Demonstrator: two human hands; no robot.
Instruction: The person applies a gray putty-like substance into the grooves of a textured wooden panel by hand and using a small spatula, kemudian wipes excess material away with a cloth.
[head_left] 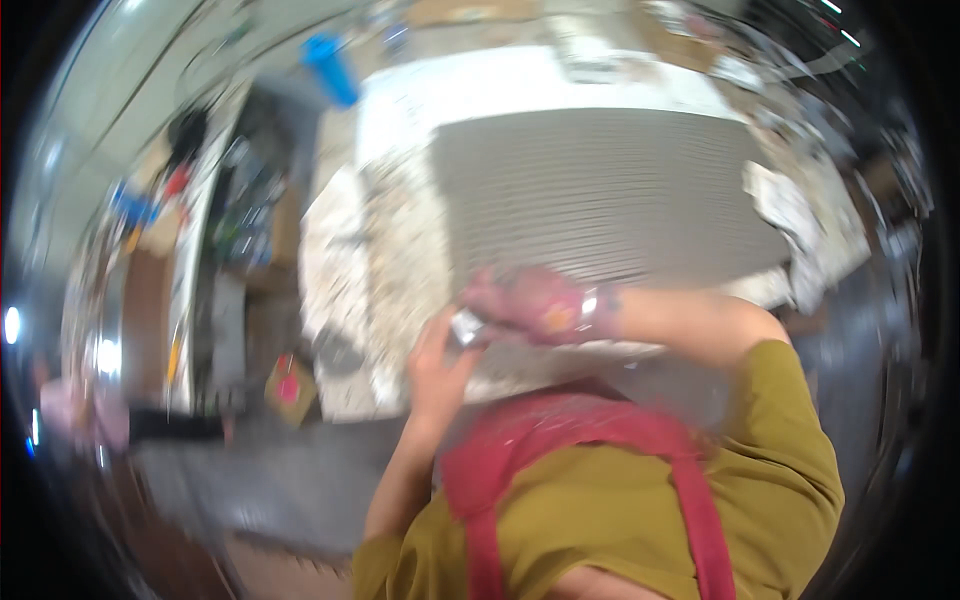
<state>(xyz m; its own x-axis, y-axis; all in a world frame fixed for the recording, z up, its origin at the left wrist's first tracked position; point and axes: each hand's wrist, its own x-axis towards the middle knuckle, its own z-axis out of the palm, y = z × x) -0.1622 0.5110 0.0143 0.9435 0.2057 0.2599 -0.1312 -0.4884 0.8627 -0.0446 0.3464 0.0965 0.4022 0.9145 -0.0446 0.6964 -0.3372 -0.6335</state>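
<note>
The picture is blurred by motion. My left hand [438,368] is bare and raised in front of my chest, its fingers pinched on a small silvery object [467,327]. My right hand [525,302] looks pink, gloved or stained, with a band at the wrist. It is curled, and its fingers meet the same object from the right. Both hands hover over the near edge of a wide board combed with ridged grey mortar [610,190]. A mustard shirt and red apron straps fill the lower part of the view.
A speckled white surface [390,250] borders the mortar on the left. A blue bottle [331,68] stands at the back left. A cluttered shelf [215,230] runs along the left, with a small cardboard box [289,388] on the floor. Crumpled white material [790,205] lies at the right.
</note>
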